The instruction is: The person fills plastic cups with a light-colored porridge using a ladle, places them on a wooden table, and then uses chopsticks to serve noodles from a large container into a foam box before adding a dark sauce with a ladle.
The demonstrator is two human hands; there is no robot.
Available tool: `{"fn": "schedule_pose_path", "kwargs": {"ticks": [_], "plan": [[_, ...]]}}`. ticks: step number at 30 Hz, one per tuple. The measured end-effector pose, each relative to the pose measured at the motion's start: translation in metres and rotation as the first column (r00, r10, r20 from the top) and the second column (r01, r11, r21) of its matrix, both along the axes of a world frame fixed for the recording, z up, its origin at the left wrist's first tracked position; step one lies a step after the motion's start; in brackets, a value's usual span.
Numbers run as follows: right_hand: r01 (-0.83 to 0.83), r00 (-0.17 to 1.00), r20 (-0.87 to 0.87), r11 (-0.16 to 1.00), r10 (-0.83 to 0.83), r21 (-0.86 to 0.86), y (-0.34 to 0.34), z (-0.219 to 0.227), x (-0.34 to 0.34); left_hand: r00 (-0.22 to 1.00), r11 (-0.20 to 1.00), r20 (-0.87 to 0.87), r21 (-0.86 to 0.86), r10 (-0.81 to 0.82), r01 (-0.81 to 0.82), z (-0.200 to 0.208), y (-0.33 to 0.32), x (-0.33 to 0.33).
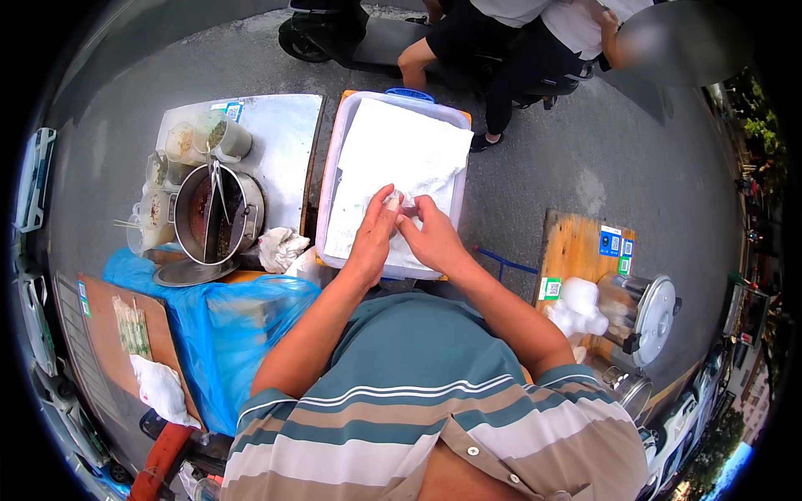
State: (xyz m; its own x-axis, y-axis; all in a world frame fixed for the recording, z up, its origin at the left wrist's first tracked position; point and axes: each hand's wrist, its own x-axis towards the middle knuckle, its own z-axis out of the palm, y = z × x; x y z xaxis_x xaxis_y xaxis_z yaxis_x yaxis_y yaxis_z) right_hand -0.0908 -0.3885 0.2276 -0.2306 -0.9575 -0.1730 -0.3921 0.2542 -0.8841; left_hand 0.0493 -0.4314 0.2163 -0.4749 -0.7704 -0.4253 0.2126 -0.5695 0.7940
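My left hand point(374, 232) and my right hand point(436, 238) meet over a pale plastic tub point(334, 154) in front of me. The fingers of both are bent together around a small whitish, see-through scrap point(407, 201), perhaps thin plastic film; its kind is unclear. Beneath them a white cloth point(408, 142) covers most of the tub, hiding whatever lies under it. Both forearms reach in from below.
On the left, a divided metal pot point(256, 200) with tongs stands beside seasoning containers point(232, 144) and a lid point(196, 274). Nearer is a blue plastic bag point(217, 326). A steel pot point(656, 321) sits at right on a wooden board point(575, 242). Beyond, people sit on a scooter point(380, 46).
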Motion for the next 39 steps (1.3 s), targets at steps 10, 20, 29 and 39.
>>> {"fn": "schedule_pose_path", "kwargs": {"ticks": [10, 20, 29, 39], "plan": [[-0.064, 0.993, -0.105, 0.99, 0.051, -0.129, -0.011, -0.021, -0.001, 0.925, 0.74, 0.363, -0.652, 0.114, 0.165, -0.013, -0.029, 0.028], [0.258, 0.963, 0.057, 0.964, -0.262, 0.072, -0.026, -0.059, -0.012, 0.882, 0.835, 0.19, -0.284, -0.432, 0.471, -0.053, -0.082, 0.013], [-0.154, 0.952, 0.295, 0.96, 0.081, 0.233, -0.043, -0.032, -0.022, 0.869, 0.821, 0.158, -0.284, -0.469, 0.495, -0.062, -0.096, 0.005], [0.023, 0.986, 0.148, 0.947, -0.074, 0.32, -0.037, -0.027, -0.006, 0.875, 0.832, 0.063, -0.283, -0.48, 0.477, -0.074, -0.104, 0.006]]}}
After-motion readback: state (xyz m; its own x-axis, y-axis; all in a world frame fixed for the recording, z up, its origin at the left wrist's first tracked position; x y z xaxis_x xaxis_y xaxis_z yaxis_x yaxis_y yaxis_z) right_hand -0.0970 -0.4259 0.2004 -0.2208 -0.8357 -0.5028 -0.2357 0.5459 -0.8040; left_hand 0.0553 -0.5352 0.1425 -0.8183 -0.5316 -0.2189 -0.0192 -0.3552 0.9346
